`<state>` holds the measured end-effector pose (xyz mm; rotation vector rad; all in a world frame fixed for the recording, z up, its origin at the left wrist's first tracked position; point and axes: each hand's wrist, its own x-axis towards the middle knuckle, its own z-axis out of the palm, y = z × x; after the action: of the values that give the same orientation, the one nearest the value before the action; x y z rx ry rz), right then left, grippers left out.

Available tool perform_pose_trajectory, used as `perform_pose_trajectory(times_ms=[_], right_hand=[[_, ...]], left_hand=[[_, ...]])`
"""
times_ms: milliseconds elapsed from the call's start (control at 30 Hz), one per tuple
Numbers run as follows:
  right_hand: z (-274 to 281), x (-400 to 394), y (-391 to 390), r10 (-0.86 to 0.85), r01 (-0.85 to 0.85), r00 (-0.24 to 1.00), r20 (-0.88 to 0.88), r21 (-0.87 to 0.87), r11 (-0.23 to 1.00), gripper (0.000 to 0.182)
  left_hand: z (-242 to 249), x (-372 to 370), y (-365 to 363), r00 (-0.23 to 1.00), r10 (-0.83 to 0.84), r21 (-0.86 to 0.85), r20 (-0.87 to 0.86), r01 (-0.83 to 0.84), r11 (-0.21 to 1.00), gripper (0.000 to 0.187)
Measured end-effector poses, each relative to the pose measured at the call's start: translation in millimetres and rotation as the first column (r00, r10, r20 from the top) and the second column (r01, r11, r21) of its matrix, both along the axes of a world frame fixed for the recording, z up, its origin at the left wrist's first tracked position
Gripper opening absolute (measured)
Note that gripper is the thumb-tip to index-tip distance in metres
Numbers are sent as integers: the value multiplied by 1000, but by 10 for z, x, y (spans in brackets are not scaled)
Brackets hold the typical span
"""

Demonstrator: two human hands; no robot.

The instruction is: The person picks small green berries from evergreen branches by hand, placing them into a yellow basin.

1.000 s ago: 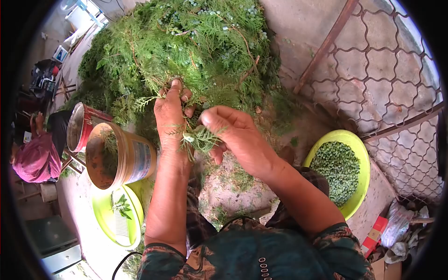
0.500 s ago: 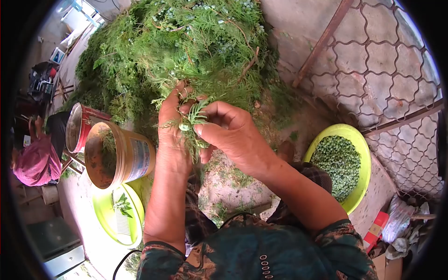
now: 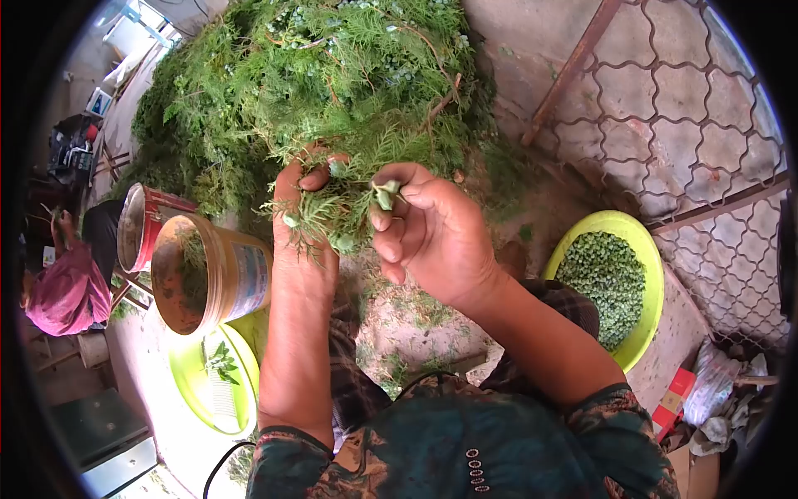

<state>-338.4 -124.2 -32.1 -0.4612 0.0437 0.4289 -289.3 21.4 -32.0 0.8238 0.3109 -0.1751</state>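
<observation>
Now our left hand (image 3: 301,218) holds a leafy sprig (image 3: 332,212) in a closed grip, while our right hand (image 3: 432,233) pinches a green berry (image 3: 385,198).

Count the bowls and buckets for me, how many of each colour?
Lime-green plastic bowls: 2, one full of green berries and one with a sprig
Tan plastic bucket: 1
Red metal can: 1
Total: 4

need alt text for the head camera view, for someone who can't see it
A person's left hand grips a leafy green sprig while the right hand pinches a small green berry on it, in front of a big pile of cut green branches. A green bowl of berries sits to the right, two tubs to the left.
</observation>
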Motion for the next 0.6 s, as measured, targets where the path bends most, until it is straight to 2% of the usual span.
perform_pose_trajectory(times_ms=[33,100,167,233,267,300,367,433,500,533,567,600], right_hand=[[-1,-19,2,33,-33,999,-24,-3,999,20],[45,-97,23,104,-96,994,17,-265,960,28],[52,-127,65,168,-155,986,14,-326,933,34],[49,-149,111,173,-158,985,16,-324,933,35],[49,-153,131,177,-161,984,20,-323,933,35],[56,-153,147,177,-162,984,18,-322,933,35],[64,-154,172,161,-160,987,-18,-245,956,39],[28,-153,200,153,-143,988,15,-273,951,36],[-18,-152,191,147,-126,988,49,-300,946,33],[-37,-142,166,170,-136,983,67,-353,925,28],[-44,-134,140,194,-144,977,84,-407,902,24],[-2,-127,111,133,-104,989,61,-345,933,18]], left_hand=[[4,-8,4,1000,2,0,-4,-2,1000,13],[7,-9,21,999,25,14,41,-26,1000,14],[54,-28,-12,998,27,56,48,-29,998,15],[133,-77,-77,992,122,-51,-30,-123,991,16],[211,-140,-122,992,129,34,14,-129,991,15],[204,-119,-123,992,129,35,12,-129,991,15],[167,-58,-119,974,208,42,-95,-205,978,15],[164,-70,-124,978,187,-20,-92,-189,982,16],[199,-74,-148,981,189,81,-46,-185,979,16],[143,-68,-92,994,103,81,43,-107,991,14],[156,-56,-89,994,103,80,43,-106,991,14],[221,-31,-109,987,157,171,14,-158,973,14]])
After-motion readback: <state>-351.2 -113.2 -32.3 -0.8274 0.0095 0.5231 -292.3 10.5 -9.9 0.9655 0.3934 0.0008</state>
